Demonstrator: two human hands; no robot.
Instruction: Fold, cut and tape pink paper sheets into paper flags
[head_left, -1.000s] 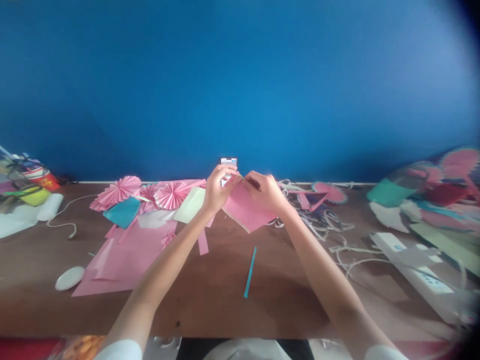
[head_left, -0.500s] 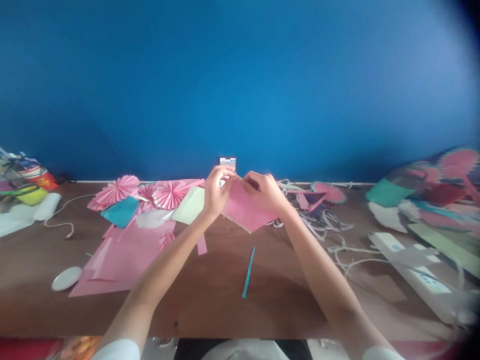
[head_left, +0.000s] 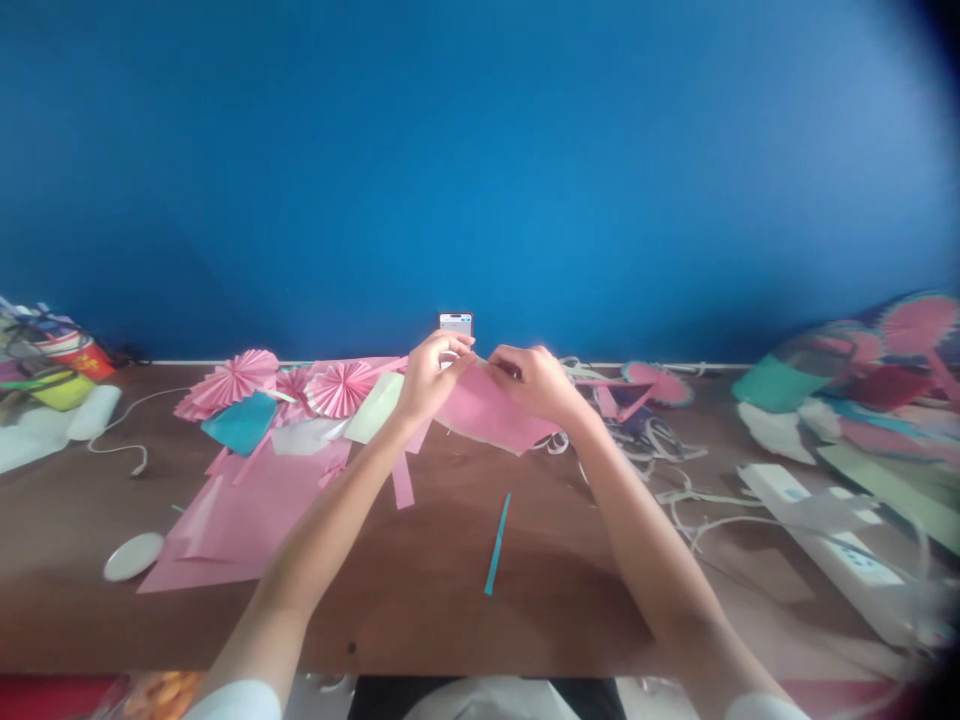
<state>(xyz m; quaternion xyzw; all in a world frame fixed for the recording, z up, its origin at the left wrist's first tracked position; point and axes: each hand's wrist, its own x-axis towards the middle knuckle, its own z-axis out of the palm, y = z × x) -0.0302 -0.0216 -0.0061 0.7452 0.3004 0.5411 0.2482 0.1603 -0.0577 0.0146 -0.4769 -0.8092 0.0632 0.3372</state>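
Note:
Above the brown table, a sheet of pink paper (head_left: 495,410) is held up by its top edge between both hands. My left hand (head_left: 435,375) pinches its upper left part, thumb and fingers together. Beside it, my right hand (head_left: 536,380) grips the same edge with curled fingers. The paper hangs down below the hands, its lower edge slightly bowed. A phone (head_left: 456,323) with a lit screen stands behind the hands, partly covered by them. On the table nearer to me lies a narrow teal paper strip (head_left: 496,548).
Pink pleated paper fans (head_left: 341,388), a teal piece (head_left: 240,422) and larger pink sheets (head_left: 247,520) lie at left, with a white round object (head_left: 133,557). At right are tangled white cords (head_left: 652,445) and a white power strip (head_left: 825,550). A blue wall (head_left: 480,180) rises behind.
The pink paper has shifted and tilted between the hands; its lower corner has moved up and right, and more pink paper shows beneath the left wrist. Both hands stay nearly in place.

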